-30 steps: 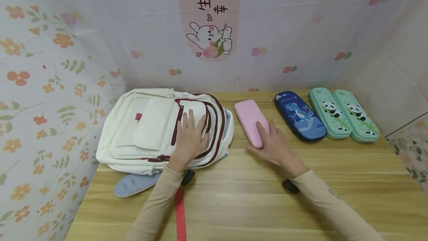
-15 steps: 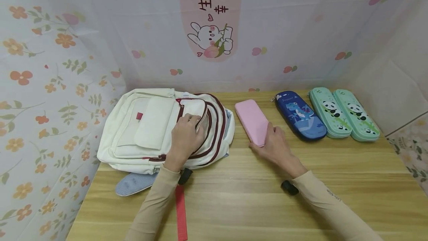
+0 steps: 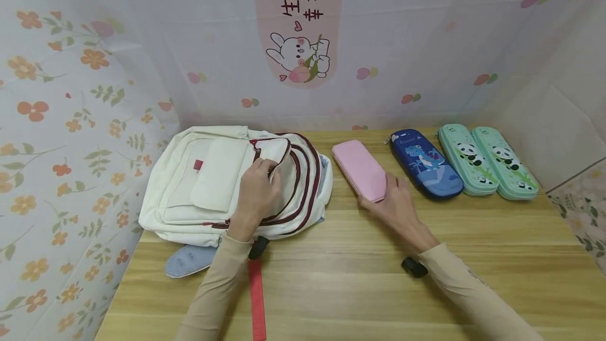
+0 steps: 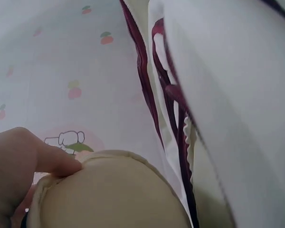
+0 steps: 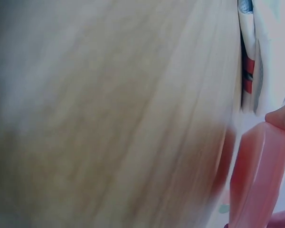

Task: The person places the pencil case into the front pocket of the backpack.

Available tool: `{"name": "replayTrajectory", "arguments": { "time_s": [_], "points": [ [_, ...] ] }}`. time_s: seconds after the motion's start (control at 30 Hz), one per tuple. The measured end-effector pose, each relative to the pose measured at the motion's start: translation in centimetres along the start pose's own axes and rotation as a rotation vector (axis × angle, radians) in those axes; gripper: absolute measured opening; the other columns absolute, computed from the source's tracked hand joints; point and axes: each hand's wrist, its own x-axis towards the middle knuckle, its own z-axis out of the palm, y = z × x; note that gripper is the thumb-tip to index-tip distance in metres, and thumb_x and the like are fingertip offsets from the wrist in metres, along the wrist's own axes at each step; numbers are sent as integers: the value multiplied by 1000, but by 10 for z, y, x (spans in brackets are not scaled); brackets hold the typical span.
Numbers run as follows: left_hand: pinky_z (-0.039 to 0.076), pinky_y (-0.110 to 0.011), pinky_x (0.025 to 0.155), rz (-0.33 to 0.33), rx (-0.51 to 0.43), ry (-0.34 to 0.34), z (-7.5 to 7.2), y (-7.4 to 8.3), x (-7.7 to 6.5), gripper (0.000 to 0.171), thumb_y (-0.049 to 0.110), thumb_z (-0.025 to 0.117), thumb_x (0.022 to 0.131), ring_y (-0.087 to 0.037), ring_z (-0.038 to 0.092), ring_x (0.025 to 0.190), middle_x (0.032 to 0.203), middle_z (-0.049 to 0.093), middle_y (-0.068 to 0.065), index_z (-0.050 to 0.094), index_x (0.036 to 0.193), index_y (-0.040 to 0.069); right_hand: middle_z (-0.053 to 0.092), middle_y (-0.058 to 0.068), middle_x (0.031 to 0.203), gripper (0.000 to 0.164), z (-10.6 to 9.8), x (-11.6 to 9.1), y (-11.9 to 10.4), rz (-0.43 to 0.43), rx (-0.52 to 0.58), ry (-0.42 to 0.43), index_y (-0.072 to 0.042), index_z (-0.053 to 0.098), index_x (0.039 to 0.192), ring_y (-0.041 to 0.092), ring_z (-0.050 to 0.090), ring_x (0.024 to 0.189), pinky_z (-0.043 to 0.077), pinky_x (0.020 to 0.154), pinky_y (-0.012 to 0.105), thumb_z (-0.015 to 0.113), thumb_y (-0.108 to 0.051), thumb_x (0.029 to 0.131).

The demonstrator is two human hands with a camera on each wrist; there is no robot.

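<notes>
Though slim, 1 long pink case (image 3: 358, 167)

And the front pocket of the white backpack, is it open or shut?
Open: the front pocket of the white backpack gapes where the left hand holds its flap up.

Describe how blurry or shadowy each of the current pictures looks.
Head view: soft, fairly even light, with the pink case and dinosaur case reasonably clear; left wrist view: the white backpack's nearest fabric is soft and greyish; right wrist view: the wooden table is smeared and streaky, with a reddish patch, shadow or reflection, beside the pink case.
</notes>
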Motion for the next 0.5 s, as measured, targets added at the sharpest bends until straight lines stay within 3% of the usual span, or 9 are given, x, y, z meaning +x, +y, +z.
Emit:
{"name": "replayTrajectory", "arguments": {
  "time_s": [0.5],
  "points": [
    [48,-35,65,17,-111,156,-10,-14,5,11,6,59,83,-24,59,69,78,61,-12,65,87,-2,50,24,117,95,-16,18,-24,-55,56,-9,3,43,129,33,49,99,45,81,48,76,-54,61]
  ]
}}
